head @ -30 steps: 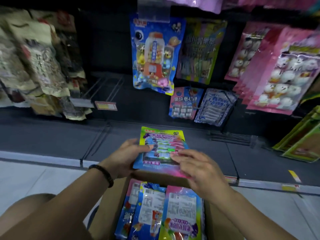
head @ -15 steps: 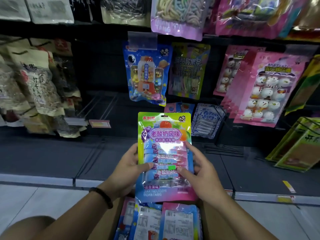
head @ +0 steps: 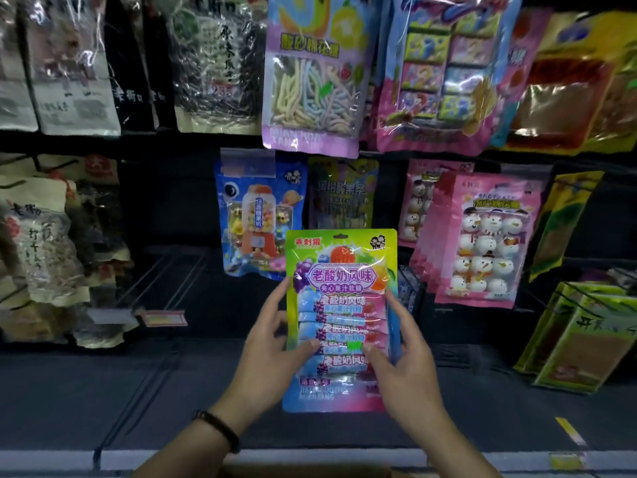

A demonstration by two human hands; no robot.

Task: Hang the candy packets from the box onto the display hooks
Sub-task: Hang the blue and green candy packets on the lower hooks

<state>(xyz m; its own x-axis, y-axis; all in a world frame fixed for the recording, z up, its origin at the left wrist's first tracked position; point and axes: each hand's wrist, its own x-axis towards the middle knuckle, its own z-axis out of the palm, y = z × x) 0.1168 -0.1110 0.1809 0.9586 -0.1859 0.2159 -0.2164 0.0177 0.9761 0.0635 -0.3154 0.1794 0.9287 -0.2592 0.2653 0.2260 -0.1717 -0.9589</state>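
One candy packet (head: 341, 270) was in play. It was a tall, glossy pouch, lime green and yellow across the top, fading to blue on the lower left and pink on the lower right. Its header carried a slot-shaped hang hole, a red logo at the left corner and a small dark emblem at the right. Below sat a purple banner with white characters, ringed by printed grapes, a strawberry and an orange. The lower half showed a stack of wrapped candy sticks lying crosswise – roughly five rows, though the thumbs hid part of the stack.

The packet stood upright, face toward the camera, held in the air between two hands in front of the dark display rack and on no hook. The left hand (head: 272, 346) pinched its left edge, thumb pressed on the front and the other fingers behind or along the side. The right hand (head: 405, 360) gripped the right edge in the same way, thumb on the front and fingertips running up the side. Each hand lay at the packet's lower half, and the header rose free above them.

The header overlapped one hanging blue gumball-machine packet (head: 260, 219). To the right hung a row of pink snowman packets (head: 482, 243) – too closely layered to count. To the left, bare wire hooks (head: 165, 277) jutted out above one price tag (head: 165, 318). One dark wristband (head: 220, 431) circled the left wrist.
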